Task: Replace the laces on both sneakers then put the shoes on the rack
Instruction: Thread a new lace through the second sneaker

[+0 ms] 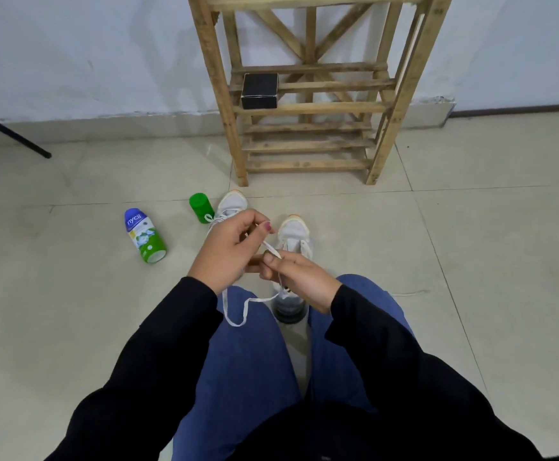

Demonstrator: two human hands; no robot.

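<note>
Midway, I reckon: left hand [229, 252] and right hand [299, 277] pinch the lace [272, 250] over centre sneaker [293, 232], neither shoe on top-of-frame rack [338, 108]

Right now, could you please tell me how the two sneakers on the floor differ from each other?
The left sneaker sits farther away, nearer the rack; the right sneaker is closer to the person. The left sneaker shows a lace loop like a bow, while the right sneaker's lace hangs loose, pinched by the left hand and right hand. Both are white with orange toe edges, toes towards the rack.
</note>
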